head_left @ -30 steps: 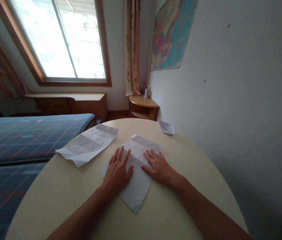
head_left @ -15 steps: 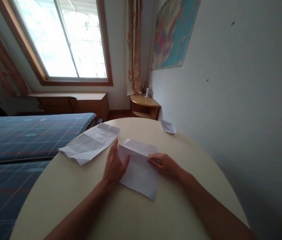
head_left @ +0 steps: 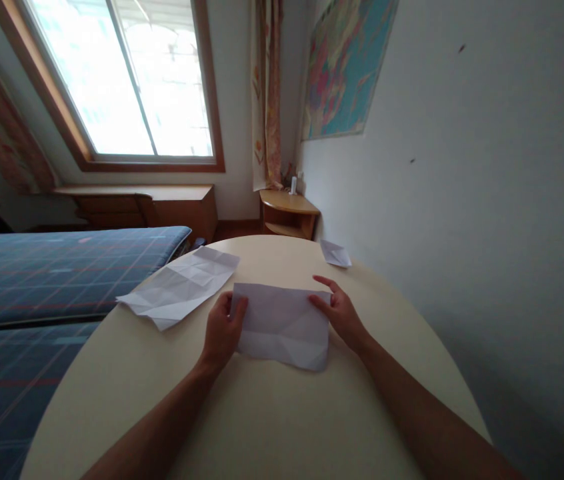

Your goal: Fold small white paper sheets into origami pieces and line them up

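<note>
A creased white sheet of paper is held up, tilted, over the middle of the round table. At its upper left corner, my left hand grips it, thumb in front and fingers curled behind. On the opposite side my right hand has its thumb on the front of the upper right corner. The right index finger is stretched out above the paper's edge, and the other fingers of that hand are partly hidden behind the sheet.
A larger creased sheet lies on the table to the left. A small folded paper rests near the far right edge. A blue plaid mattress borders the table on the left; a white wall stands at the right.
The sheet in front of me has been raised and tilted, and its top fold no longer shows. My left hand has closed on its left corner; my right hand has shifted slightly up and right.
</note>
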`<state>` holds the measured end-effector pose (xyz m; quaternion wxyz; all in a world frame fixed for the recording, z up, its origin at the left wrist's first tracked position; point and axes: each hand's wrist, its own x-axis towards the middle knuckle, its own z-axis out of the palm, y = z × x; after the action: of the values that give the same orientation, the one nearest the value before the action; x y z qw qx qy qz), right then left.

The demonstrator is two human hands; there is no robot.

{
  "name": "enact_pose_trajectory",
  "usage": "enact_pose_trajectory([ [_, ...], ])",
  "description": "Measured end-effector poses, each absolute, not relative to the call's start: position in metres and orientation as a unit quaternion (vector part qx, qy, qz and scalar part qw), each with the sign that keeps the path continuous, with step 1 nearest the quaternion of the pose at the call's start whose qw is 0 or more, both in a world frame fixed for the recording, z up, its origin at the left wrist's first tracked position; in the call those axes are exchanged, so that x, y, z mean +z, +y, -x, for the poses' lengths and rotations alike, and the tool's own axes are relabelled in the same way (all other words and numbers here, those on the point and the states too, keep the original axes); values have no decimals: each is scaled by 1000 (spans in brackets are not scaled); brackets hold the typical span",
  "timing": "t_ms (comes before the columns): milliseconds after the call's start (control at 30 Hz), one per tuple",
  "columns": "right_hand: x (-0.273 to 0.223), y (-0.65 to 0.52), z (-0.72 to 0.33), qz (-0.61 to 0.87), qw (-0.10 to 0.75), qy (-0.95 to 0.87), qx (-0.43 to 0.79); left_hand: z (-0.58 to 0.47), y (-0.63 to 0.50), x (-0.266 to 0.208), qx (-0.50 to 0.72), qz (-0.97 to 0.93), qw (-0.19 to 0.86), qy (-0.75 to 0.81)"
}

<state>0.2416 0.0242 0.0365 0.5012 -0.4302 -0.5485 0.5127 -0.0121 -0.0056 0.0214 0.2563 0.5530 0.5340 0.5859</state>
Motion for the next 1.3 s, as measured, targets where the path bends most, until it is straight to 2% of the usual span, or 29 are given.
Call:
enact_pose_trajectory([
  [267,33,21,-231,369,481,-521,601,13,-5,26,615,-494,246,564],
  [567,25,28,-232,376,513,-478,606,11,-4,23,617,-468,283,566],
  [700,25,32,-235,354,539,-484,592,9,-4,22,636,-495,287,517],
  [800,26,37,-240,356,576,-500,540,10,-10,22,631,-569,207,486],
  [900,27,43,-248,377,635,-501,450,11,-19,26,602,-675,51,424],
  [1000,31,47,-258,386,699,-482,361,12,-24,29,521,-790,-34,321],
  [1067,36,43,-262,402,712,-500,286,11,-24,28,454,-838,-53,298],
  [1133,42,34,-260,441,669,-567,193,9,-23,26,398,-870,-36,287],
  [1200,45,22,-250,462,581,-653,148,7,-22,22,364,-888,5,281],
  [1300,42,4,-227,383,440,-804,114,5,-24,19,324,-901,96,271],
])
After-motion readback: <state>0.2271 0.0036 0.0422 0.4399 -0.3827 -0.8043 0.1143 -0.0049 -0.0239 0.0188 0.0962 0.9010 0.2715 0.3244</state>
